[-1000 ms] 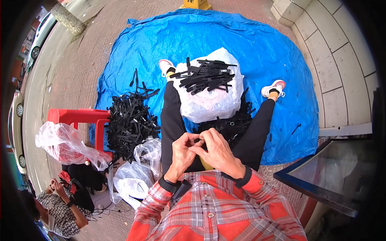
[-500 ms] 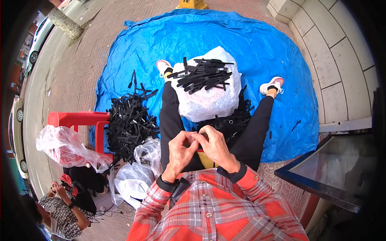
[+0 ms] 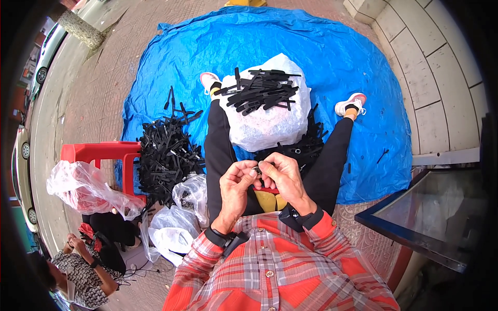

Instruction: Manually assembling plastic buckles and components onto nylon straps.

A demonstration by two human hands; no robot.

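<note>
My left hand and my right hand meet in front of my chest, fingertips pinched together on a small black piece. Just beyond them a full white plastic bag rests between my black-trousered legs, with several black strips laid across its top. More black strips lie on the ground behind my hands, partly hidden by them.
A large heap of black strips lies left of my leg on the blue tarp. A red stool and clear plastic bags are at the left. Another person sits at lower left. A glass-topped frame stands at right.
My hands have stayed together on the small piece, with only slight finger shifts. The view has tilted a little.
</note>
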